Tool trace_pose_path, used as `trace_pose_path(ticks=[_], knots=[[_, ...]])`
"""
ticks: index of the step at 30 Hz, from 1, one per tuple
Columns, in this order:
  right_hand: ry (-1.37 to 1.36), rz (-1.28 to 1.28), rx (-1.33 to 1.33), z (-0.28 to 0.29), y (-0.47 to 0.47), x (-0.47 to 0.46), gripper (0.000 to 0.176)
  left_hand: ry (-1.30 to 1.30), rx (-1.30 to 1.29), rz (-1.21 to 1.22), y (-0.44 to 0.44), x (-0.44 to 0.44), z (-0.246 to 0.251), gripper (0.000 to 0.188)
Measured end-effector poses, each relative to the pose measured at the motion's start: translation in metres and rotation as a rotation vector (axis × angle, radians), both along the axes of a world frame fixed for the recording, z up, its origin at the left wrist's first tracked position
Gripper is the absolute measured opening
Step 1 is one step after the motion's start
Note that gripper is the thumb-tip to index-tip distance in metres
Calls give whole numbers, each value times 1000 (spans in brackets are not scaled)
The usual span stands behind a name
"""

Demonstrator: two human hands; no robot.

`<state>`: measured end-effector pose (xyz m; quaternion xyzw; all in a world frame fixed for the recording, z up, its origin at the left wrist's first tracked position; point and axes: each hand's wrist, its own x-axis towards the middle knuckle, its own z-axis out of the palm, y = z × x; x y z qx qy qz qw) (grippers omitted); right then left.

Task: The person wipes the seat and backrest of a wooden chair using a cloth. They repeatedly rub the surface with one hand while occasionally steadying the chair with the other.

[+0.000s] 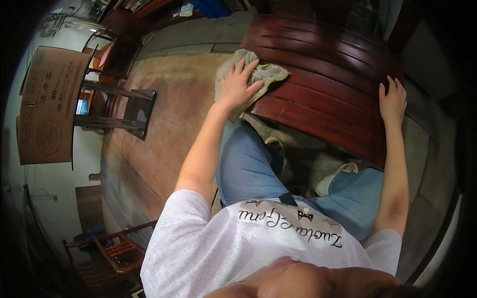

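Note:
A low, glossy red-brown slatted wooden table [320,85] stands before my knees. My left hand [240,83] lies palm down, fingers spread, on a grey fluffy cleaning cloth [274,72] with a yellow-green edge. This cloth is bunched over the table's left edge, partly on the slats and partly hanging off. What the fingertips do in its folds is hard to make out. At the opposite edge, my right hand [394,98] rests against the table's side, thumb apart from the fingers, with no loose object in it.
To the left, a printed cardboard box [54,106] sits on a stand with a dark base [139,113]. A wooden chair [115,249] is at lower left. Wooden furniture [119,59] lines the far left. My shoes [335,178] are by the table's near edge.

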<state>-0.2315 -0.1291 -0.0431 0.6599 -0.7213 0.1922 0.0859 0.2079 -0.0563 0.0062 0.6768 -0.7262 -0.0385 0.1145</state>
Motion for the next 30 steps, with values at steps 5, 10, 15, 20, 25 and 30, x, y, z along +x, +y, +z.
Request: trace_pose_path(ticks=[5, 10, 15, 20, 25, 30], knots=[[0, -5, 5, 3, 2, 2, 46, -113, -55, -206, -4, -102, -11, 73], [-34, 29, 1, 6, 8, 3, 45, 264, -39, -959, -14, -133, -21, 81], [-62, 22, -20, 13, 14, 7, 42, 45, -42, -257, -139, -33, 13, 73], [-74, -2, 12, 18, 17, 11, 41, -154, -66, -320, -92, -110, 4, 72], [-62, 26, -13, 16, 20, 11, 40, 355, 432, -1047, -66, -115, -9, 75], [-77, 17, -30, 20, 19, 10, 41, 14, -49, -751, -225, -45, -9, 70]])
